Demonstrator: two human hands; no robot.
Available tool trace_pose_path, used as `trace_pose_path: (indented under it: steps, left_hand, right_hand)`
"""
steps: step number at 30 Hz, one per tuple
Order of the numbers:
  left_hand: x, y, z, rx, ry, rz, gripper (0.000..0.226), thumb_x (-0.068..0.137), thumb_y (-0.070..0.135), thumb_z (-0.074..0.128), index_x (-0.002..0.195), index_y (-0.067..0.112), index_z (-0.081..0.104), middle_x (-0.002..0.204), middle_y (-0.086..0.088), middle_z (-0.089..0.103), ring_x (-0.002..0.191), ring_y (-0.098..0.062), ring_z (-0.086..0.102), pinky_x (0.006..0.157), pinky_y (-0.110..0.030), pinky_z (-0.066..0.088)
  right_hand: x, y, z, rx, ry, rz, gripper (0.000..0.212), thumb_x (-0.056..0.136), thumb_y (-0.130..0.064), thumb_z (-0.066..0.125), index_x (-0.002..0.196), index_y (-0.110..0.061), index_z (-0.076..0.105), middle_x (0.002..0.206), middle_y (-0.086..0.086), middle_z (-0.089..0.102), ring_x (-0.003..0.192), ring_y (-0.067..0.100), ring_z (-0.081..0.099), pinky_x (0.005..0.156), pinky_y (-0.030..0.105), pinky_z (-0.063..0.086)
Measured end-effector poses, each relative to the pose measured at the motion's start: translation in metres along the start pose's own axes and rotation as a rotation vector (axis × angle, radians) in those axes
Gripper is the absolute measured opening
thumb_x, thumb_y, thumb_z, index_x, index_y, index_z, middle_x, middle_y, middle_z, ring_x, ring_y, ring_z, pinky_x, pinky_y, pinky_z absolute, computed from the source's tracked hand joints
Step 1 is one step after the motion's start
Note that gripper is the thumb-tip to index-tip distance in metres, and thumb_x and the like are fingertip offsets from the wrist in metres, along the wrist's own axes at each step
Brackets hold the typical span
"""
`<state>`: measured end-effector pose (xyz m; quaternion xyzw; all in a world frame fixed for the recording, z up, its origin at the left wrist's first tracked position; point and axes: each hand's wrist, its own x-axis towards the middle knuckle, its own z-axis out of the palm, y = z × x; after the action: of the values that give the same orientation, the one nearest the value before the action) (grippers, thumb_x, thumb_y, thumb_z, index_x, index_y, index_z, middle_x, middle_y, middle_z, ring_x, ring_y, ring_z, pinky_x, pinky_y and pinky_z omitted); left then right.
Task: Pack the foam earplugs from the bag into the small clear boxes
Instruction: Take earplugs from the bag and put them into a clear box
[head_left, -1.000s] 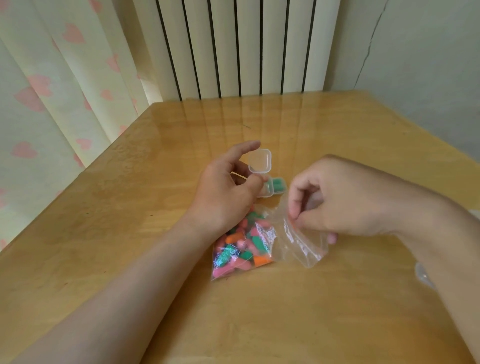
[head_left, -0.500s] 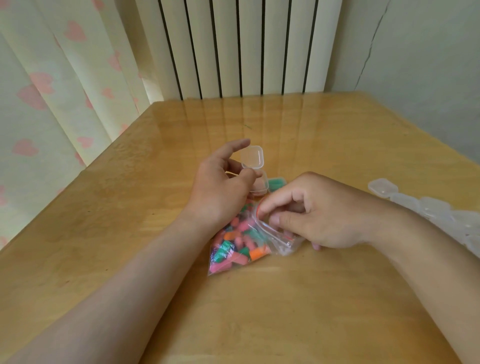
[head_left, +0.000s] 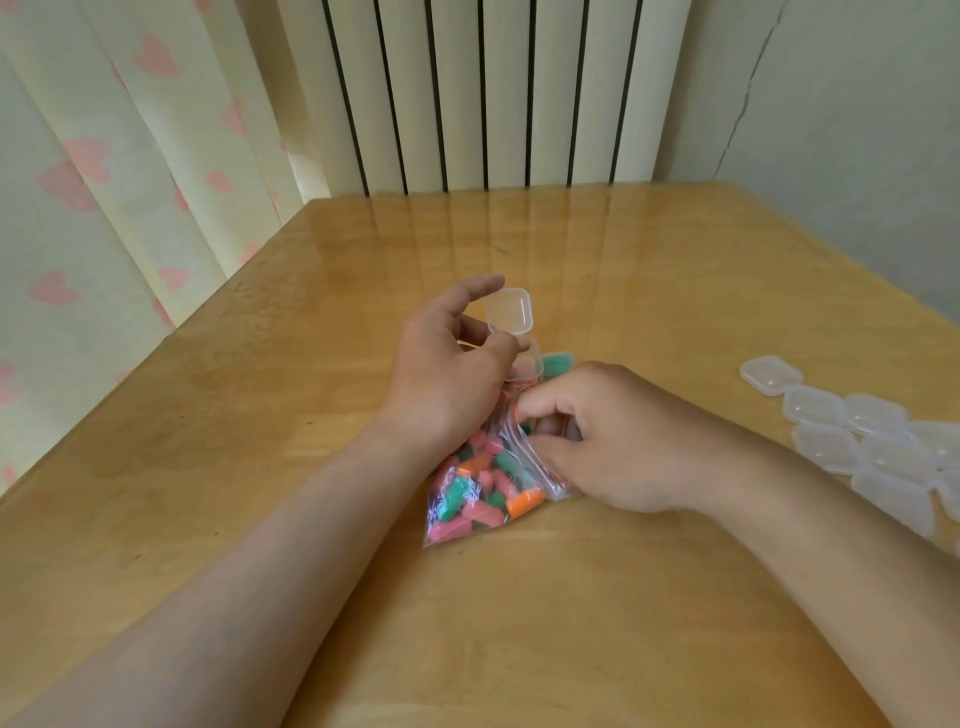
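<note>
Two hands | left hand (head_left: 447, 374) curled, holding open box (head_left: 510, 310) | right hand (head_left: 623, 441) pinching bag (head_left: 478, 493) mouth

- One view only: head-worn wide-angle, looking forward and down on the wooden table (head_left: 649, 623) from its near edge.
- Close range: both forearms enter at the bottom; left hand (head_left: 447, 374) pinching an open clear box (head_left: 510, 310) and right hand (head_left: 623, 441) pinching the earplug bag (head_left: 483, 493) sit mid-table, mid-frame.
- Faces the table's far edge: slatted panel (head_left: 493, 93) behind it, heart-print curtain (head_left: 104, 208) off its left edge, cracked wall (head_left: 857, 130) off its right.
- Spare clear boxes (head_left: 883, 457) at the table's right edge, cropped by frame.
</note>
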<state>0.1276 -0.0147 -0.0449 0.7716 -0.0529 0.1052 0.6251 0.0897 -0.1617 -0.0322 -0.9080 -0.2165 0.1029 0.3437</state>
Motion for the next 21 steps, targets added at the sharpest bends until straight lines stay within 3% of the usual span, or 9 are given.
trace_pose_path:
  steps: [7, 11, 14, 17, 21]
  left_hand:
    - [0.0001, -0.0004, 0.0008, 0.03, 0.01, 0.007, 0.049, 0.088, 0.0, 0.059, 0.128, 0.028, 0.061, 0.085, -0.008, 0.072, 0.072, -0.007, 0.071, 0.077, -0.028, 0.06]
    - [-0.0003, -0.0014, 0.0014, 0.035, 0.004, 0.011, 0.049, 0.087, 0.001, 0.06, 0.129, 0.027, 0.061, 0.085, -0.009, 0.072, 0.073, -0.005, 0.071, 0.074, -0.026, 0.058]
    - [-0.0002, -0.0024, 0.0014, 0.039, -0.007, 0.022, 0.049, 0.088, 0.001, 0.061, 0.129, 0.027, 0.061, 0.085, -0.01, 0.071, 0.072, -0.002, 0.07, 0.069, -0.021, 0.055]
    - [-0.0003, -0.003, 0.0016, 0.046, -0.013, 0.028, 0.049, 0.087, 0.002, 0.061, 0.129, 0.028, 0.061, 0.085, -0.006, 0.07, 0.074, -0.003, 0.07, 0.07, -0.02, 0.054]
    - [-0.0009, -0.0027, 0.0019, 0.06, -0.022, 0.05, 0.047, 0.089, 0.002, 0.061, 0.128, 0.028, 0.061, 0.09, -0.01, 0.069, 0.072, 0.003, 0.069, 0.066, -0.012, 0.05]
  right_hand:
    - [0.007, 0.008, 0.0092, 0.032, 0.123, 0.033, 0.031, 0.091, -0.014, 0.067, 0.063, -0.025, 0.058, 0.054, -0.003, 0.057, 0.045, 0.004, 0.044, 0.047, 0.022, 0.035]
    - [0.0064, 0.0071, 0.0088, 0.033, 0.061, 0.031, 0.037, 0.092, -0.022, 0.069, 0.058, -0.03, 0.06, 0.049, -0.01, 0.052, 0.044, 0.004, 0.041, 0.046, 0.022, 0.034]
    - [0.0062, 0.0043, 0.0103, -0.053, 0.029, 0.016, 0.04, 0.096, -0.022, 0.063, 0.056, -0.023, 0.054, 0.048, -0.01, 0.045, 0.047, 0.008, 0.037, 0.048, 0.024, 0.031]
    - [0.0049, 0.0023, 0.0083, -0.042, 0.013, 0.04, 0.034, 0.095, -0.022, 0.06, 0.062, -0.03, 0.055, 0.053, -0.009, 0.047, 0.048, 0.007, 0.038, 0.047, 0.024, 0.031]
    - [0.0017, 0.0007, 0.0018, 0.013, -0.036, 0.066, 0.016, 0.089, -0.01, 0.057, 0.076, -0.02, 0.056, 0.065, 0.0, 0.056, 0.053, 0.009, 0.043, 0.048, 0.027, 0.035]
